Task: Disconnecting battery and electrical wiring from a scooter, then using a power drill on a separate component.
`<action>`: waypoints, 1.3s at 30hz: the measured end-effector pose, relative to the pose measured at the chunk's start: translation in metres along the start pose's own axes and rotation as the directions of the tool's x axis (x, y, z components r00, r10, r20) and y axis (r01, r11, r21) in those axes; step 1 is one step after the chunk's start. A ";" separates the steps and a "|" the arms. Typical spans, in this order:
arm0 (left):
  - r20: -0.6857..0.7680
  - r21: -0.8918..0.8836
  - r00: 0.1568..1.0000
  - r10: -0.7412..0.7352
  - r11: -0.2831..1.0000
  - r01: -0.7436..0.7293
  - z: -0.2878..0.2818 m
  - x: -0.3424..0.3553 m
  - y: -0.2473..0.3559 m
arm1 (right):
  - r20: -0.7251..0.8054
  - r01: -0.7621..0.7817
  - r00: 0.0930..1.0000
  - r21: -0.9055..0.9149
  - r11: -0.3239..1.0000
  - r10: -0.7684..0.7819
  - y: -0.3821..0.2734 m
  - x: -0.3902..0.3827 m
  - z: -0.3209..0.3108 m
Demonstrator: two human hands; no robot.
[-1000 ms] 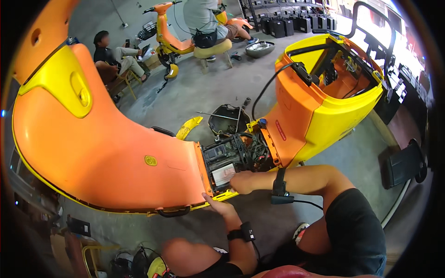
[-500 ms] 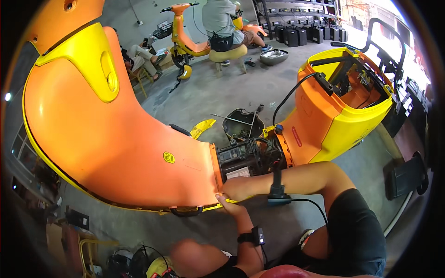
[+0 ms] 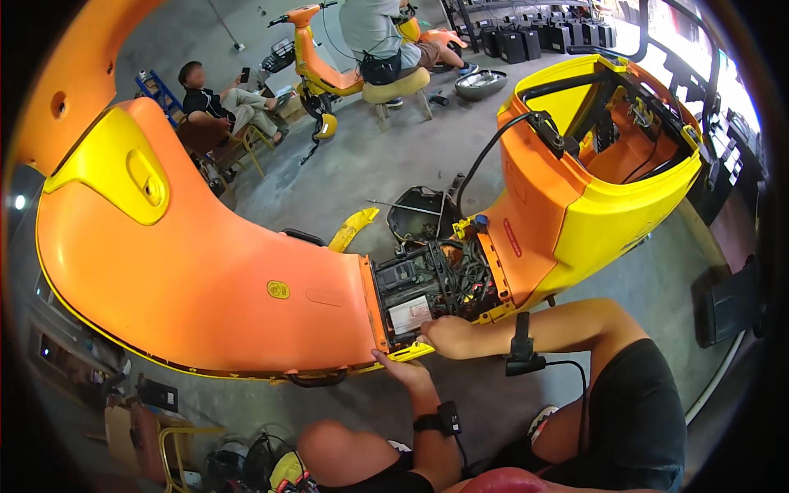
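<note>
An orange scooter body [image 3: 230, 263] lies across in front of me, its floor opening baring a black frame with wires [image 3: 460, 271] and a box with a white label [image 3: 409, 314]. At the near edge, my left hand [image 3: 404, 371] pinches a yellow trim strip [image 3: 412, 352], the thumb on top and the other fingers hidden below. My right hand [image 3: 454, 335] is curled into a fist beside the labelled box, close to the strip's right end. What its fingers hold, if anything, is hidden. Small devices are strapped to both wrists.
The orange and yellow seat housing [image 3: 567, 181] rises at the right. Beyond the scooter, a loose yellow piece [image 3: 355, 228] and a black tub [image 3: 417, 212] lie on the floor. Farther back, one person sits on a stool [image 3: 396, 86] by another scooter [image 3: 316, 62]; another person sits on a chair.
My right hand has moved right and away from my left hand, baring the labelled box and the yellow strip. The left hand stays at the edge. The view has shifted slightly.
</note>
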State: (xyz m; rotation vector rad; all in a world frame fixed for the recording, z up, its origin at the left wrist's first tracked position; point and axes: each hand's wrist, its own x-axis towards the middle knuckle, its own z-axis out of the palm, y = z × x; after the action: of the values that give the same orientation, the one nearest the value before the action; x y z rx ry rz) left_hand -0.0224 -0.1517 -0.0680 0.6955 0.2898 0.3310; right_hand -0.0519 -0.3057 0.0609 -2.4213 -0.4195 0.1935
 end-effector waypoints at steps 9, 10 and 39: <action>0.094 -0.023 0.995 -0.035 0.999 0.037 -0.009 -0.001 -0.002 | -0.033 -0.042 0.998 0.046 0.998 0.044 0.013 -0.002 0.008; 0.084 -0.023 0.996 -0.025 0.999 0.027 -0.014 0.005 0.005 | -0.023 -0.033 0.999 0.047 0.998 0.034 0.007 0.002 0.008; 0.050 -0.058 0.962 0.267 0.963 -0.264 -0.002 0.056 0.048 | -0.148 -0.146 0.975 0.148 0.978 0.168 0.013 0.015 0.021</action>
State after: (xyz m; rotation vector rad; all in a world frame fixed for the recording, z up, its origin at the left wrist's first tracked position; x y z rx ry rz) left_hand 0.0177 -0.0946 -0.0463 0.6930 0.1323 0.5720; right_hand -0.0397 -0.2977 0.0360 -2.3143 -0.1372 0.0924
